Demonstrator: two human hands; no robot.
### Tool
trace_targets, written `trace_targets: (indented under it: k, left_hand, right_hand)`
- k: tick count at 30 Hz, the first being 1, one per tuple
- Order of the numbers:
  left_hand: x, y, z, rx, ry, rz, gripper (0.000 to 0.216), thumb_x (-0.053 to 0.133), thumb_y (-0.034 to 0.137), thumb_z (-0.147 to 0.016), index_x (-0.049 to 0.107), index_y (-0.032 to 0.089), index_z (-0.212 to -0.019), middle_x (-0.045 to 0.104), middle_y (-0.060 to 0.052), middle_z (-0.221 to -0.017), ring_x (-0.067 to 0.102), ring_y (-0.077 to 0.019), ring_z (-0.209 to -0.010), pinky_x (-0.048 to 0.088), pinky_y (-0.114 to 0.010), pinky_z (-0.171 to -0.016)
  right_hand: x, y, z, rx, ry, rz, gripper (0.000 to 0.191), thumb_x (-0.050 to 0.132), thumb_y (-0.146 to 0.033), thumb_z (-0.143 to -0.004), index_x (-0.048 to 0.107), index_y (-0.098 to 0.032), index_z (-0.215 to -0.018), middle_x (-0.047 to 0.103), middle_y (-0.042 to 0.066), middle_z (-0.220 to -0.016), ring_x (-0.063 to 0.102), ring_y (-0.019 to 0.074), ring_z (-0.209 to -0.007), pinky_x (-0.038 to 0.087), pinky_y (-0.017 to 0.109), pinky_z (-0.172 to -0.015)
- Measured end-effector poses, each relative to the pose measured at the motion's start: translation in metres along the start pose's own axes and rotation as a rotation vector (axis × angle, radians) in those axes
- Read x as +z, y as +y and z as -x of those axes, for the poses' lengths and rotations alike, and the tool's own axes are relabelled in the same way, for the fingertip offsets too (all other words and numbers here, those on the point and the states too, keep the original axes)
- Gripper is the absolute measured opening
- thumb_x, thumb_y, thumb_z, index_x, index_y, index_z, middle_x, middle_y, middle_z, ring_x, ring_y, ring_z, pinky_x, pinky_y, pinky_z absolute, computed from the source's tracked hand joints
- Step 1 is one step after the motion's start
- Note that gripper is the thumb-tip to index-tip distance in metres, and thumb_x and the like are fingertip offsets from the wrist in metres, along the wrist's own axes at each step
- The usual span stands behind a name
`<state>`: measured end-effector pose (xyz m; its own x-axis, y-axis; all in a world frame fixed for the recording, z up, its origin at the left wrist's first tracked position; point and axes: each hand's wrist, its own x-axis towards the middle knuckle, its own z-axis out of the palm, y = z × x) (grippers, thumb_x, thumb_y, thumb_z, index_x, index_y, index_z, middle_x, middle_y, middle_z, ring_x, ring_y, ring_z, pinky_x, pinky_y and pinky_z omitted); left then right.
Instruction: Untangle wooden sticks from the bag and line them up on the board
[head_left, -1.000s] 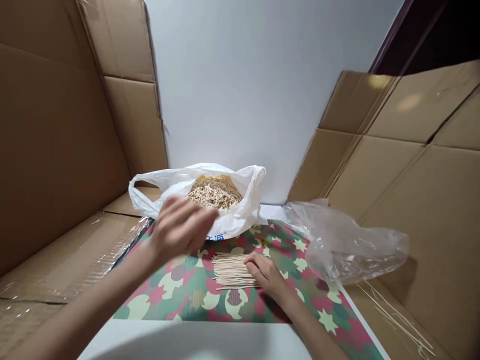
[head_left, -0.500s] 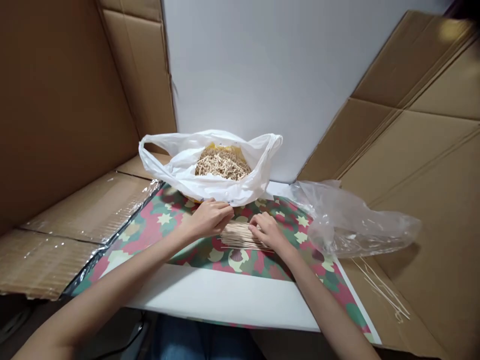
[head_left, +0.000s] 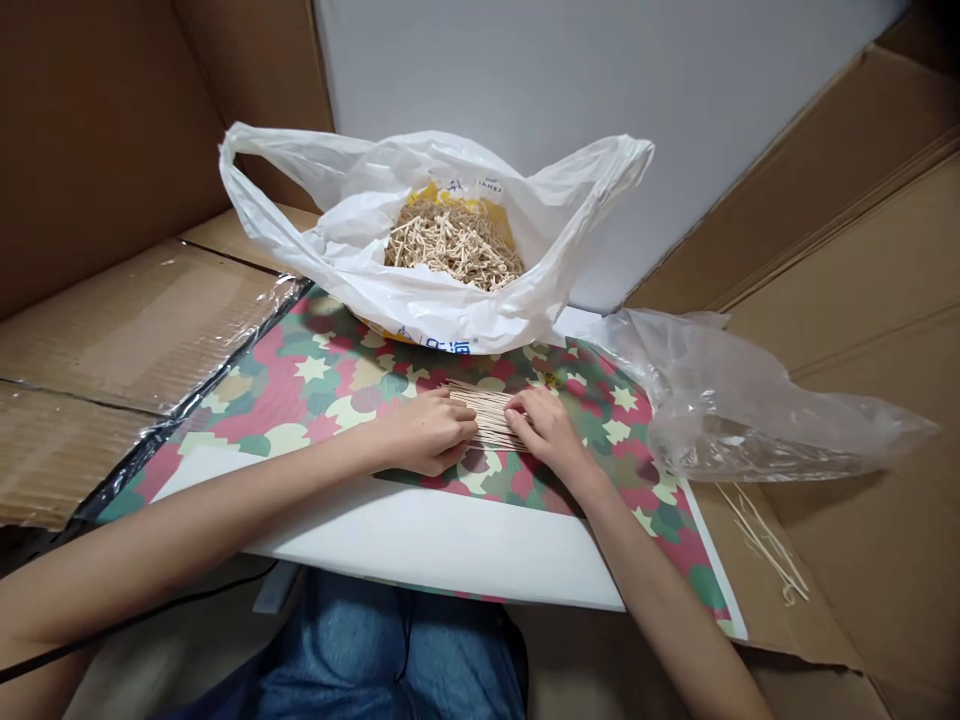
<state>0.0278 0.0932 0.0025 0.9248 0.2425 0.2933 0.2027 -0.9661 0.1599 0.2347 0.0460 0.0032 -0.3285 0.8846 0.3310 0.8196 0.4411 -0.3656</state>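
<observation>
A flat row of thin pale sticks (head_left: pixel 491 412) lies on the patterned sheet in front of me, side by side. My left hand (head_left: pixel 431 430) is closed at the left end of the row, its fingers curled down and their tips hidden. At the right end, my right hand (head_left: pixel 546 425) has its bent fingers and thumb on the sticks. Just behind stands an open white plastic bag (head_left: pixel 375 285) with blue print, holding a heap of short pale stick pieces (head_left: pixel 454 240).
A camouflage-patterned sheet with stars (head_left: pixel 300 400) covers the work surface, with a white strip (head_left: pixel 442 535) along its front. On the right lie a clear plastic bag (head_left: pixel 780 420) and several loose bent sticks (head_left: pixel 765 545). Cardboard walls (head_left: pixel 862 400) flank both sides.
My view has tilted down and moved closer. My left hand has come nearer and lower along the left end of the sticks; the right hand stays at the right end.
</observation>
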Motion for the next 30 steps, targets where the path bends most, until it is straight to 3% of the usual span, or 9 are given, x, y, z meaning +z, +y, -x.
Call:
trace_targets:
  k: [4, 8, 13, 18, 23, 30]
  left_hand:
    - [-0.004, 0.001, 0.0, -0.143, 0.012, 0.159, 0.013, 0.044, 0.017, -0.077, 0.054, 0.014, -0.068, 0.057, -0.006, -0.069, 0.051, -0.016, -0.064, 0.034, -0.027, -0.059]
    - [-0.018, -0.001, -0.001, -0.442, 0.01, 0.697, 0.017, 0.047, 0.026, -0.078, 0.056, 0.012, -0.073, 0.055, -0.001, -0.065, 0.047, -0.0109, -0.057, 0.032, -0.022, -0.052]
    - [-0.024, -0.003, -0.002, -0.607, 0.094, 1.245, 0.017, 0.055, 0.028, -0.073, 0.053, 0.012, -0.069, 0.048, 0.002, -0.062, 0.043, -0.0087, -0.057, 0.032, -0.02, -0.053]
    - [-0.022, 0.0, -0.001, -0.595, 0.115, 1.417, 0.018, 0.056, 0.028, -0.075, 0.051, 0.012, -0.067, 0.045, 0.002, -0.065, 0.042, -0.0081, -0.059, 0.032, -0.02, -0.054]
    - [-0.024, 0.006, -0.003, -0.524, 0.082, 1.464, 0.018, 0.06, 0.026, -0.074, 0.051, 0.012, -0.08, 0.046, 0.003, -0.066, 0.042, -0.0068, -0.059, 0.032, -0.018, -0.053]
    - [-0.017, 0.005, -0.005, -0.384, 0.084, 1.39, 0.024, 0.063, 0.022, -0.073, 0.053, 0.012, -0.091, 0.052, 0.002, -0.069, 0.045, -0.0067, -0.06, 0.034, -0.018, -0.055]
  right_hand:
    - [-0.002, -0.003, 0.001, -0.01, -0.059, -0.037, 0.017, 0.039, -0.024, -0.087, 0.049, -0.019, -0.074, 0.055, 0.004, -0.072, 0.047, 0.0181, -0.072, 0.035, 0.032, -0.071]
    - [-0.011, -0.01, 0.001, -0.005, -0.172, -0.173, 0.018, 0.042, -0.027, -0.087, 0.051, -0.019, -0.074, 0.055, 0.002, -0.073, 0.048, 0.0163, -0.072, 0.036, 0.031, -0.072]
    - [-0.021, -0.016, 0.004, 0.145, -0.104, -0.518, 0.02, 0.039, -0.031, -0.087, 0.051, -0.019, -0.077, 0.053, 0.001, -0.073, 0.05, 0.0141, -0.07, 0.04, 0.027, -0.065]
    - [-0.019, -0.018, 0.004, 0.247, -0.091, -0.736, 0.017, 0.05, -0.032, -0.08, 0.05, -0.018, -0.07, 0.049, -0.001, -0.066, 0.047, 0.0118, -0.061, 0.037, 0.024, -0.055]
    - [-0.01, -0.02, 0.003, 0.295, -0.104, -0.87, 0.019, 0.052, -0.031, -0.078, 0.048, -0.018, -0.065, 0.049, -0.002, -0.06, 0.045, 0.0105, -0.054, 0.034, 0.023, -0.049]
    - [-0.003, -0.021, 0.005, 0.239, -0.132, -0.805, 0.019, 0.05, -0.029, -0.081, 0.049, -0.017, -0.067, 0.05, -0.002, -0.061, 0.047, 0.011, -0.057, 0.036, 0.024, -0.055]
